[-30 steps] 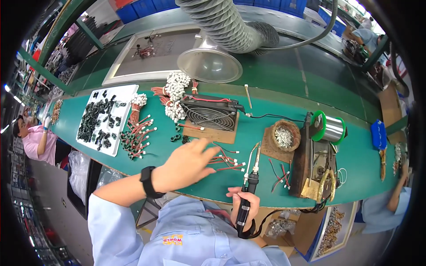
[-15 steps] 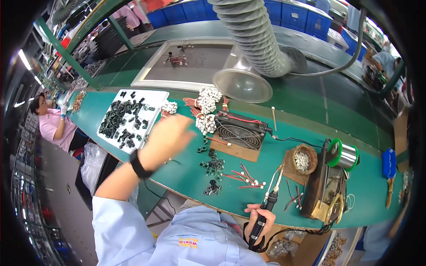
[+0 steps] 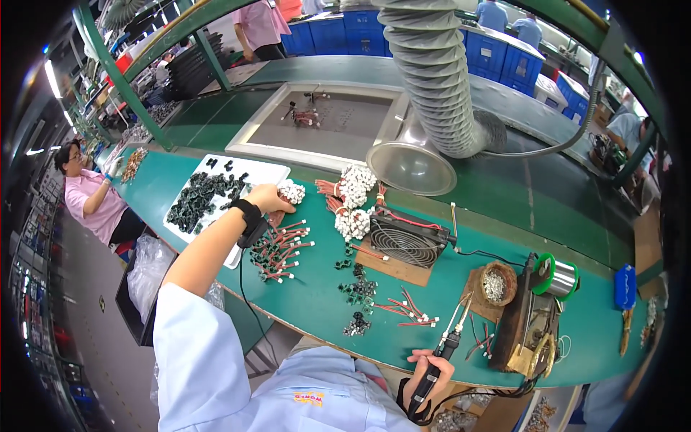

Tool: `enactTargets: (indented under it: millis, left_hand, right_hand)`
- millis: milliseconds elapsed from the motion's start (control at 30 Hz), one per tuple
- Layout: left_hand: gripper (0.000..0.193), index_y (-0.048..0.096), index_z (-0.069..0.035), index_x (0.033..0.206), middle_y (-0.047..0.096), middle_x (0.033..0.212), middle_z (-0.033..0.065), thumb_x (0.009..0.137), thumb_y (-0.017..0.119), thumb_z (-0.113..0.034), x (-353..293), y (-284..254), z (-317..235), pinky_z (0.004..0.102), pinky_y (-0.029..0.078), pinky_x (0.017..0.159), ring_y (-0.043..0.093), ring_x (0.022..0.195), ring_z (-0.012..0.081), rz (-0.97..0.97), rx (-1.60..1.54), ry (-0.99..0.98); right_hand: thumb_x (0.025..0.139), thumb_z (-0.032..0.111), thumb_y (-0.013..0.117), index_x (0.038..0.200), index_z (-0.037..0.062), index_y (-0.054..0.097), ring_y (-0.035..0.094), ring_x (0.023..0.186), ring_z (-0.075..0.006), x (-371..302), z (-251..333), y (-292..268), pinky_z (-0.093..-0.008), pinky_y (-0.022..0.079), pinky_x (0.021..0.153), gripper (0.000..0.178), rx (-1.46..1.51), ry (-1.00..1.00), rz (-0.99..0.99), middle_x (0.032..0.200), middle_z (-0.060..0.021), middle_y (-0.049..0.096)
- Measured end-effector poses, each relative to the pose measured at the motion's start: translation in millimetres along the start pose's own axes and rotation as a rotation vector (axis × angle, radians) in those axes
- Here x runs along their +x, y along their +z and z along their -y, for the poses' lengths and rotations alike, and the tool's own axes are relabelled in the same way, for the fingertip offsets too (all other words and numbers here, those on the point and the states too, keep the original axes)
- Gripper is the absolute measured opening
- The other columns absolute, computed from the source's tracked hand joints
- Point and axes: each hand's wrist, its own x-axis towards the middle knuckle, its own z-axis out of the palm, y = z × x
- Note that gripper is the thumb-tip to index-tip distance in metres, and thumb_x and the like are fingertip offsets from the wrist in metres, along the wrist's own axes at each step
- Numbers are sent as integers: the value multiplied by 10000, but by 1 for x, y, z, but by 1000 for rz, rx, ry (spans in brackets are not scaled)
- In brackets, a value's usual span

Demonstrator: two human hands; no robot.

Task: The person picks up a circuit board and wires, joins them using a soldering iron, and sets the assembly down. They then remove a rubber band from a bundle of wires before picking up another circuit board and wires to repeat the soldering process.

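Note:
My left hand [image 3: 265, 199], with a black wristband, is closed round the red wires of a small bundle of white-plugged leads [image 3: 291, 191], at the edge of a white tray [image 3: 232, 258] of small black parts [image 3: 205, 198]. Its fingertips are partly hidden. Below that hand lie rows of red leads [image 3: 279, 252] with white plugs and dark ends. My right hand [image 3: 430, 374] grips the black handle of a soldering iron [image 3: 440, 353], its metal tip pointing up and away over the green bench. Small dark parts [image 3: 358, 290] and loose red leads [image 3: 407, 309] lie between the hands.
A fan [image 3: 404, 241] sits on brown card beside larger lead bundles [image 3: 355, 185]. Above hangs a fume hose [image 3: 428, 79] with a clear hood [image 3: 410, 169]. Right are a round bowl [image 3: 497, 283] and a solder reel [image 3: 556, 276]. A person in pink [image 3: 93, 201] works far left.
My left hand has moved back to the small lead bundle, uncovering the rows of leads on the bench. My right hand still holds the soldering iron. The whole view has shifted slightly.

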Motion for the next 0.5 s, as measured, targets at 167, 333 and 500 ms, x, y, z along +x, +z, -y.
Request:
enactTargets:
  millis: [167, 333, 500]
  left_hand:
    - [466, 587, 52, 804, 630, 706, 174, 694, 669, -394, 2, -30, 17, 378, 488, 661, 627, 680, 311, -134, -88, 115]
    - [310, 418, 26, 986, 595, 677, 166, 807, 600, -152, -77, -79, -38, 361, 472, 601, 609, 648, 297, -490, -259, 338]
    - [394, 345, 6, 1221, 564, 1058, 110, 894, 512, -138, -208, -32, -92, 308, 434, 816, 530, 966, 128, 5, -1122, 741]
  right_hand:
    - [821, -70, 487, 957, 26, 388, 573, 626, -217, -4, 0, 5, -314, 482, 596, 194, 3, -34, -78, 777, -214, 586]
    - [826, -63, 493, 960, 28, 385, 570, 620, -203, -5, 13, 8, -307, 475, 623, 194, -22, 11, -107, 779, -206, 593]
    - [829, -61, 511, 965, 31, 382, 590, 656, -197, -6, 42, 24, -305, 479, 661, 209, 62, -5, -64, 795, -195, 601]
